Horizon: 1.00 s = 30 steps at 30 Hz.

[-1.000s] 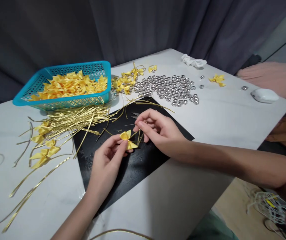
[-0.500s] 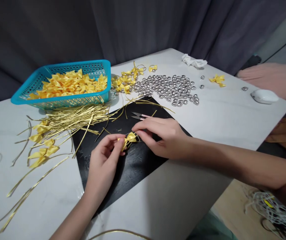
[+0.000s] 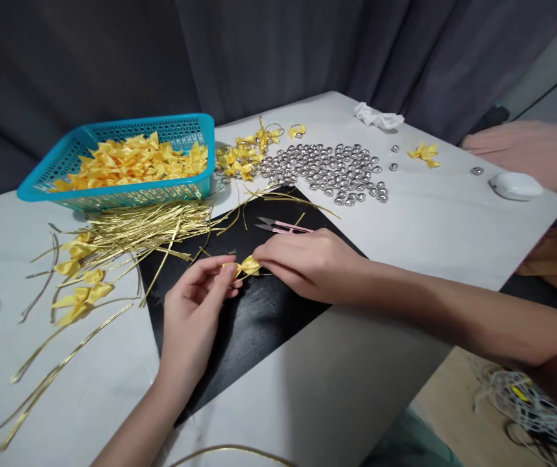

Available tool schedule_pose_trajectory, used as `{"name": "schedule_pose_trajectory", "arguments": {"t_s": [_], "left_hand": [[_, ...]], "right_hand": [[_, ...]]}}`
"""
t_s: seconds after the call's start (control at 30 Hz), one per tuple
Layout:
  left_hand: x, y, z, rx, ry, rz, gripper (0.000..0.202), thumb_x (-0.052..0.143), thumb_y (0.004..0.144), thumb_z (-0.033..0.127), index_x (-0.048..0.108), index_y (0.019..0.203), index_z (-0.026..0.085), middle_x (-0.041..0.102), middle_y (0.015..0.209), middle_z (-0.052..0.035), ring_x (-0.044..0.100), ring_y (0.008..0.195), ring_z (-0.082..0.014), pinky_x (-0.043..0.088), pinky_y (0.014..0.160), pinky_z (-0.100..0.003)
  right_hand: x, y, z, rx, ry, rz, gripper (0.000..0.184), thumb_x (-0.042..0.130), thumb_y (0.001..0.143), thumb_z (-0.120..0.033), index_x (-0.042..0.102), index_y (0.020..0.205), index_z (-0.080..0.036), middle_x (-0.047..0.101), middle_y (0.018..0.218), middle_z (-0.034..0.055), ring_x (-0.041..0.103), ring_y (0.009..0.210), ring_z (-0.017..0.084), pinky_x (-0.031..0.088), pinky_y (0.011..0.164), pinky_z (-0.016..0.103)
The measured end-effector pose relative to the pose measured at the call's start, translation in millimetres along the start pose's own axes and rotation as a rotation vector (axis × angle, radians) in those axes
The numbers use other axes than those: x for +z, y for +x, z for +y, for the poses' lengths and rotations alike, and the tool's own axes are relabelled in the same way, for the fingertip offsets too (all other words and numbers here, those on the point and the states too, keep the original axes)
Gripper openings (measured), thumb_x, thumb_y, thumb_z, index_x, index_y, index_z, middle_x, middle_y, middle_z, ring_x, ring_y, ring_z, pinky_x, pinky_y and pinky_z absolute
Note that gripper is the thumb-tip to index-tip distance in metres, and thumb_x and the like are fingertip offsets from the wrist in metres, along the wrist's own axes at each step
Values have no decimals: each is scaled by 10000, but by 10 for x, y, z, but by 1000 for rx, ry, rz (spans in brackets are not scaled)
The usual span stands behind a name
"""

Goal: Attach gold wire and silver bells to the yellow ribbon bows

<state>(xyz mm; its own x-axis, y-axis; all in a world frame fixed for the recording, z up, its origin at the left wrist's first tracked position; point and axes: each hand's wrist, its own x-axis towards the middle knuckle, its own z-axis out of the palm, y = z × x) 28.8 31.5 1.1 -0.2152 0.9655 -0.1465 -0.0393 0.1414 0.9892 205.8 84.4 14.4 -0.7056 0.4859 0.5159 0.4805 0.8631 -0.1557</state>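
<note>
A small yellow ribbon bow (image 3: 248, 266) with a thin gold wire tie is pinched between both hands over a black mat (image 3: 259, 318). My left hand (image 3: 195, 305) grips the bow's left side with thumb and fingertips. My right hand (image 3: 307, 263) is closed on the bow's right side, fingers pressed together around the gold wire. Just beyond my right hand, pink-handled snips (image 3: 281, 227) lie on the mat.
A blue basket (image 3: 113, 191) full of yellow bows stands at the back left, with a heap of gold wire ties (image 3: 137, 230) in front of it. Silver beads (image 3: 331, 172) are spread at the back centre. A white device (image 3: 515, 186) and crumpled tissue (image 3: 378, 119) lie at the right.
Both hands have turned the bow and drawn closer together; my right hand moved down onto it, uncovering the pink snips behind.
</note>
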Motion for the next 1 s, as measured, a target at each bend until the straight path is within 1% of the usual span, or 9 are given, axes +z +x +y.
{"name": "schedule_pose_trajectory", "arguments": {"t_s": [0.1, 0.27, 0.4, 0.53, 0.63, 0.77, 1.0], "left_hand": [[6, 6, -1, -7, -11, 12, 199, 730, 709, 322, 700, 861, 195, 686, 725, 35, 629, 633, -58, 496, 592, -116], [2, 22, 10, -76, -71, 12, 233, 781, 648, 277, 707, 845, 178, 701, 691, 31, 633, 635, -51, 487, 617, -102], [6, 29, 22, -112, -122, 9, 270, 806, 610, 240, 713, 856, 179, 722, 719, 27, 646, 672, -50, 483, 655, -96], [15, 23, 27, -125, -113, -1, 227, 796, 624, 265, 714, 814, 172, 729, 723, 20, 652, 655, -61, 494, 655, -116], [12, 13, 27, -126, -87, -4, 217, 791, 632, 272, 710, 808, 175, 723, 697, 26, 646, 631, -58, 492, 639, -118], [4, 9, 24, -116, -71, -9, 208, 788, 637, 277, 708, 800, 177, 721, 690, 29, 645, 630, -57, 487, 631, -112], [13, 13, 23, -113, -63, 2, 208, 788, 632, 276, 707, 793, 174, 717, 691, 23, 641, 629, -64, 487, 633, -125]], "right_hand": [[-12, -7, -1, -10, -30, 17, 250, 391, 921, -155, 636, 875, -134, 671, 848, 29, 621, 785, 92, 401, 621, 179], [-16, -23, 21, -33, -84, -76, 227, 413, 901, -156, 639, 891, -139, 662, 825, 27, 609, 749, 97, 384, 590, 193], [-28, -25, 19, -49, -72, -85, 237, 399, 901, -159, 633, 870, -132, 657, 822, 33, 598, 735, 99, 382, 590, 189], [-41, -27, -9, -15, -21, -70, 252, 393, 876, -145, 641, 848, -111, 636, 751, 37, 561, 661, 99, 376, 578, 193], [-51, -22, -21, -38, 49, -72, 258, 380, 861, -124, 635, 830, -99, 605, 711, 35, 513, 626, 99, 369, 574, 193], [-64, -15, -24, -71, 113, -74, 251, 368, 863, -107, 615, 827, -97, 580, 716, 40, 470, 632, 100, 360, 585, 188], [-75, -19, -27, -34, 148, -134, 238, 350, 872, -115, 586, 849, -104, 579, 754, 47, 481, 666, 107, 367, 617, 201]]}}
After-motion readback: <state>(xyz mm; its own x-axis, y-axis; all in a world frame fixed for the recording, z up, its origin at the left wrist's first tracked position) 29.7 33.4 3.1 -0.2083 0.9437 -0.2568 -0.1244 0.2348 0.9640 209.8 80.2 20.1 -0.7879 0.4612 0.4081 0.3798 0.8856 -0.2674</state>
